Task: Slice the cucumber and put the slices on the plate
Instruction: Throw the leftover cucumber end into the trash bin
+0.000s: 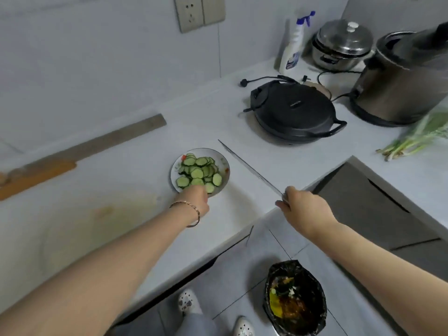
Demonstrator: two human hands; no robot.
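Observation:
A white plate (224, 161) stands on the counter, heaped with several round green cucumber slices (197, 172). My left hand (194, 198) reaches over the plate's near edge, fingers down among the slices; its fingertips are hidden, so what it holds is unclear. My right hand (304, 207) grips the handle of a long knife (249, 167). The blade is seen edge-on and points away to the upper left, just right of the plate, raised above the counter.
A black electric griddle (294, 112) sits behind the plate, a steel cooker (397, 83) and lidded pot (343, 44) farther right, with a spray bottle (292, 44). Green onions (417, 139) lie at right. A lined rubbish bin (294, 297) stands on the floor.

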